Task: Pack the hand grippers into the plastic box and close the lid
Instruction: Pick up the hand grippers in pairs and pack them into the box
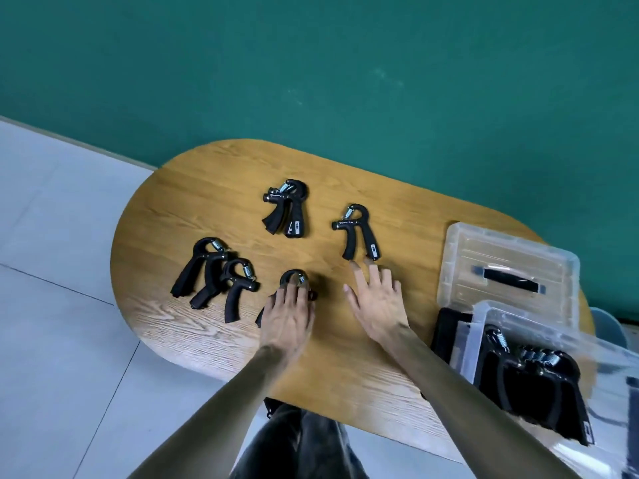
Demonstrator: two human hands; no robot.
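Reaching across the table (214, 188), your left hand (287, 314) closes over one hand gripper (294, 281) while your right hand (378, 304) spreads toward another (356, 233), both left of the plastic box (539, 371).

Quick count of what's on the table (214, 188): six loose hand grippers as far as I can tell. One sits under the left hand (288, 314), one (358, 231) just past the right hand's (378, 305) fingertips, and a stacked pair (287, 209) lies farther out beyond both hands. Two more overlap in a cluster (216, 274) out to the left of the left hand. One clear plastic box (484, 326) to the right of the right hand holds several more, too jumbled to count. One lid (505, 271).
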